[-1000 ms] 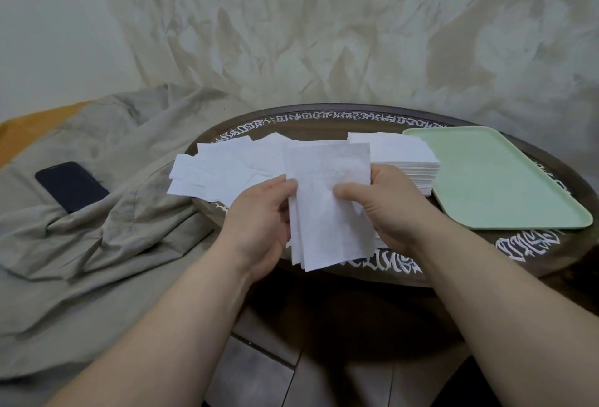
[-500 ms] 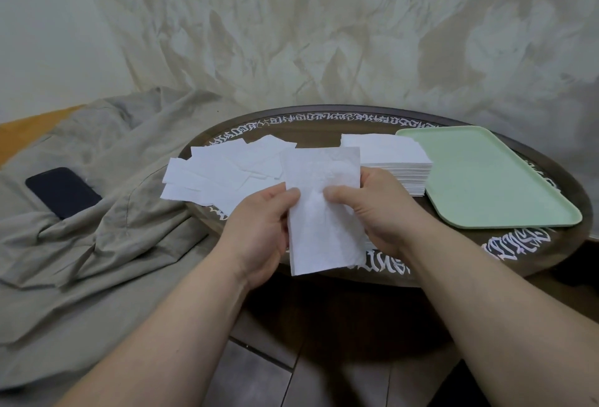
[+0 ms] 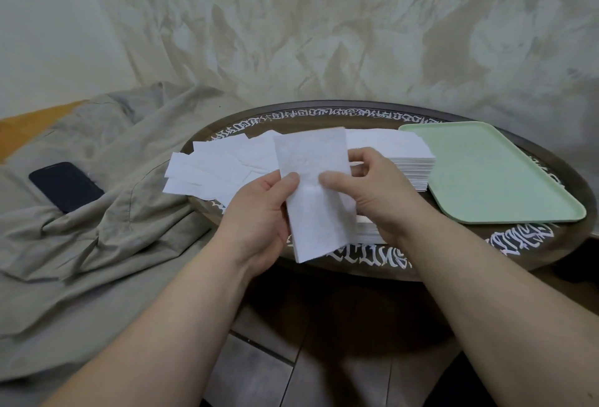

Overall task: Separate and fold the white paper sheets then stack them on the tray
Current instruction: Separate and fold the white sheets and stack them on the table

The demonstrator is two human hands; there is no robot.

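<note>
Phone on cloth; loose sheets left of tray

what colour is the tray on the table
Pale mint green, plain with no pattern. The tray shows best in the head view, at the table's right side.

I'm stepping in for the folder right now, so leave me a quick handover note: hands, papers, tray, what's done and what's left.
Left hand and right hand both pinch one white sheet upright over the round table's near edge.
Loose sheets lie scattered at table left; a neat stack sits mid-table beside the green tray.
The tray holds nothing yet.
Left: fold the held sheet, work through the rest, stack all on the tray.
</note>
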